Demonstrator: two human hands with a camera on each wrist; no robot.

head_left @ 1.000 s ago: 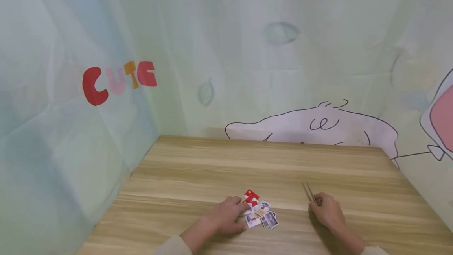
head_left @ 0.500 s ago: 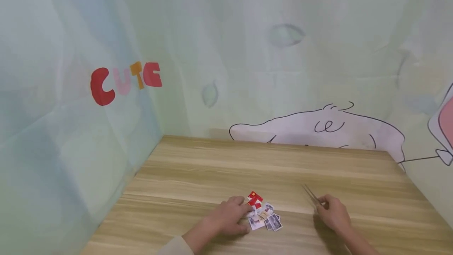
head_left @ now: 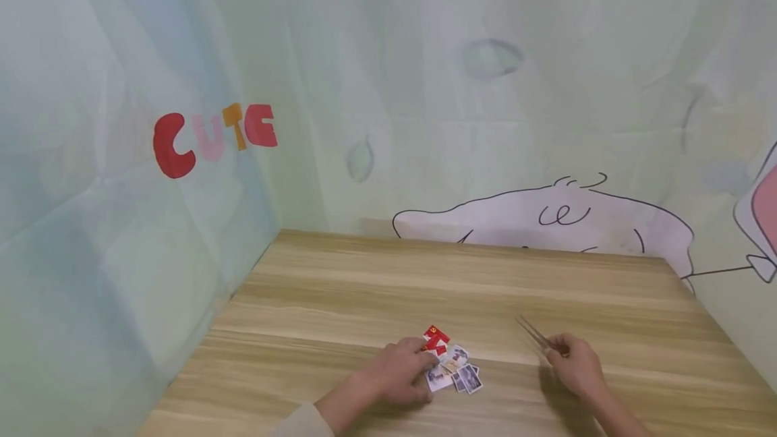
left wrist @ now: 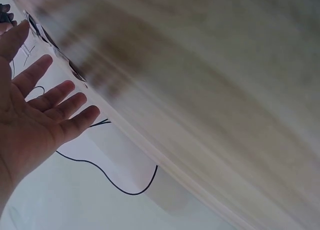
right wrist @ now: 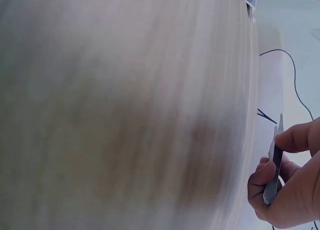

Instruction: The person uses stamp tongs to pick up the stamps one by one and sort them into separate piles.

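Observation:
A small loose heap of stamps lies on the wooden table in the head view. Red stamps [head_left: 436, 336] are at its far end and a grey picture stamp [head_left: 470, 379] at its near right. My left hand [head_left: 396, 373] reaches in from the left, its fingertips at the heap's left edge and over part of it. In the left wrist view the left hand [left wrist: 40, 109] has its fingers spread and loosely extended. Off to the right, my right hand [head_left: 573, 363] pinches metal tweezers [head_left: 532, 332] between thumb and fingers. The tweezers [right wrist: 274, 162] point away from me, with nothing between their tips.
The wood-grain table [head_left: 340, 288] extends behind and to both sides of the heap. A pale printed curtain [head_left: 388, 86] with coloured letters and a cartoon figure [head_left: 498, 221] stands along the table's back and left edges.
The tweezers have swung a little to the left at their tips, and the tips are now closer together. The left hand has stayed at the stamps. The head view has shifted slightly.

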